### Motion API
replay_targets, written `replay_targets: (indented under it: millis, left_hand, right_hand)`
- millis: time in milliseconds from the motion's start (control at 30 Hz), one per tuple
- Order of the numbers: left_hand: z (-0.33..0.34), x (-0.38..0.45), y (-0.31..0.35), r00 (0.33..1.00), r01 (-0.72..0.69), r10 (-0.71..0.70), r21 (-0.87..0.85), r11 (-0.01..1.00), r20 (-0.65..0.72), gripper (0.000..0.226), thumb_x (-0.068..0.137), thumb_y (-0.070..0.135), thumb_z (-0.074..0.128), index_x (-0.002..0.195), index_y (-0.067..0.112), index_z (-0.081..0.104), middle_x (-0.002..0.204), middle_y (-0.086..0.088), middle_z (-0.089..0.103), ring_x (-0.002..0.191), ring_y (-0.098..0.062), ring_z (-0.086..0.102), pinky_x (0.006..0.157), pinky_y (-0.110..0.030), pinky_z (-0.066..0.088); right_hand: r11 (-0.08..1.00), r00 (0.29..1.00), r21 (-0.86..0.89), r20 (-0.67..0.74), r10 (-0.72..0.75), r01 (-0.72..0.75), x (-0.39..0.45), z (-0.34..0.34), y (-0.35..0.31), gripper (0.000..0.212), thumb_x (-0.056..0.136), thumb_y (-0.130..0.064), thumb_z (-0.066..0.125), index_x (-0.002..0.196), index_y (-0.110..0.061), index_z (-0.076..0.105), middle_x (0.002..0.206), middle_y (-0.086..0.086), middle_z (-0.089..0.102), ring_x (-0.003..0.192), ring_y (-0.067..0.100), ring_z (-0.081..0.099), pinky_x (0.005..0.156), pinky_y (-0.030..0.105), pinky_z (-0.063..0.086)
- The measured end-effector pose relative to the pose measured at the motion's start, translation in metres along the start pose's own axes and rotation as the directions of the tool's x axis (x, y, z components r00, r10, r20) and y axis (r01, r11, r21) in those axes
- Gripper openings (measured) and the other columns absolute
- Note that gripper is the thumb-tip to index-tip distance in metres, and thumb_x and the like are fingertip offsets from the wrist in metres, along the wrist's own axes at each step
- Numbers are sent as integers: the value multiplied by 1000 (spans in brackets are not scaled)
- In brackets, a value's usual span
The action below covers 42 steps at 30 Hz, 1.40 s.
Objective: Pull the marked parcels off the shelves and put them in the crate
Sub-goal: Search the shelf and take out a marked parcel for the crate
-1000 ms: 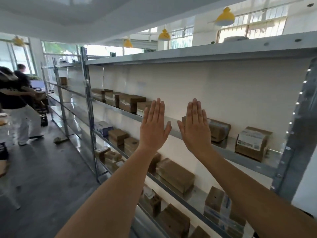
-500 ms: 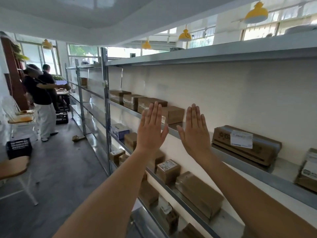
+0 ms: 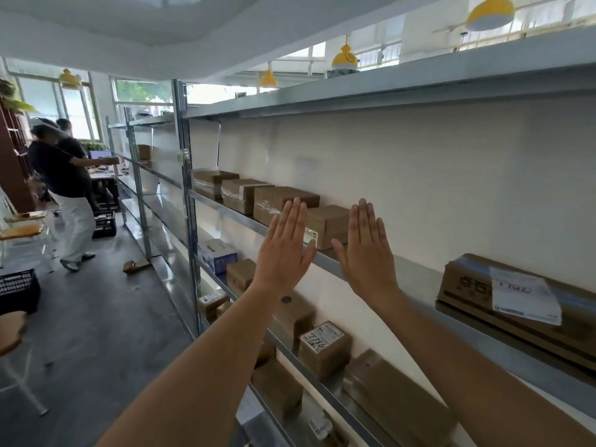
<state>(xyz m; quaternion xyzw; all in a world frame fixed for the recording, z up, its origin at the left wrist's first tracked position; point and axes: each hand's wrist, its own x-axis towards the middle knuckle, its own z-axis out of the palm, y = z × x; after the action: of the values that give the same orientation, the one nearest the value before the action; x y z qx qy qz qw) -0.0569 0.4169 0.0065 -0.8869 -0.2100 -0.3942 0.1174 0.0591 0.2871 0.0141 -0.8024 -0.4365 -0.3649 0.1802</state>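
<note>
Both arms are held out toward the shelves (image 3: 325, 262), backs of the hands to the camera. The left hand (image 3: 283, 250) is raised flat, fingers straight and together, nothing gripped. The right hand (image 3: 366, 253) is held the same way just beside it, fingers straight, nothing held. Neither hand is seen touching a parcel.

Behind the hands, on the upper shelf, a row of brown parcels (image 3: 245, 195) is lined up, the nearest one (image 3: 325, 225) seen between the two hands and bearing a small white label. Further right on that shelf a long box (image 3: 516, 304) is laid flat, with a white paper (image 3: 524, 295) stuck across its front. On the shelf below, a small parcel marked 7786 (image 3: 324, 346) stands between other brown parcels, and a blue-and-white box (image 3: 217, 254) is placed further left.

Down the aisle, two people (image 3: 64, 175) are seen at the shelving, with a black crate (image 3: 104, 224) on the floor beside them. Another crate (image 3: 17, 290) is at the left edge. Yellow lamps (image 3: 345, 58) hang from the ceiling.
</note>
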Motion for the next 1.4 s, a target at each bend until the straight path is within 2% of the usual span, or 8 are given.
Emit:
replay_targets:
  millis: [100,433,600,700,867,1033,1167,1400]
  left_hand:
    - [27,22,-7,1000,-26,26,-12,1000,5,66,101,46,16,154,9,-1,162,-7,-4,149,-19,-9,121,-34,-3]
    - [103,79,-39,997,-53,54,-23,998,58,67,101,49,17,154,9,3,162,-7,-1,150,-20,-4,122,-38,7]
    - [140,99,-50,994,55,-22,-315,947,106,64,103,43,22,154,12,-2,162,-7,-7,150,-21,-8,122,-38,2]
    - [151,107,-49,973,198,-86,-587,785,213,64,104,40,25,154,15,-3,163,-8,-5,149,-28,4,120,-40,12]
    - [157,116,-56,773,627,-251,-761,167,582,51,104,41,24,148,15,31,139,-9,47,122,-25,47,100,-33,36]
    - [168,118,-80,747,659,-125,-752,13,653,45,104,38,27,129,13,55,126,-8,58,116,-25,53,105,-39,41]
    - [156,123,-84,778,614,-48,-774,-153,627,41,105,27,28,118,11,64,103,-4,67,91,-14,62,64,-12,49]
    - [129,131,-75,866,496,58,-834,-242,497,45,105,29,26,119,9,63,97,0,71,85,-8,69,63,-17,53]
  right_hand:
    - [1000,1000,-12,-4,6,-7,18,23,14,74,99,-44,38,151,5,21,159,22,18,148,32,17,120,42,17]
    - [998,999,-55,41,14,-12,56,98,20,73,97,-46,23,148,7,28,155,24,27,145,35,26,117,44,24]
    - [997,992,-58,112,66,-59,77,129,16,79,96,-52,13,150,5,17,159,23,16,148,34,16,120,43,18]
    - [990,977,-24,158,143,-141,86,140,11,84,95,-60,7,153,1,2,162,17,-1,150,30,-1,122,38,3]
    - [889,884,162,278,376,-429,88,155,-1,78,100,-53,26,155,-7,-2,163,13,0,150,29,9,121,42,17]
    - [622,775,469,300,556,-627,86,148,-19,52,102,-47,32,141,-12,29,124,11,59,114,32,59,96,44,49]
    - [413,670,653,201,714,-635,91,127,-26,37,102,-47,34,120,-16,44,105,-1,60,102,23,59,86,35,46]
    - [284,619,759,193,761,-586,97,106,-31,53,93,-59,43,123,-17,56,115,2,65,106,18,62,89,36,51]
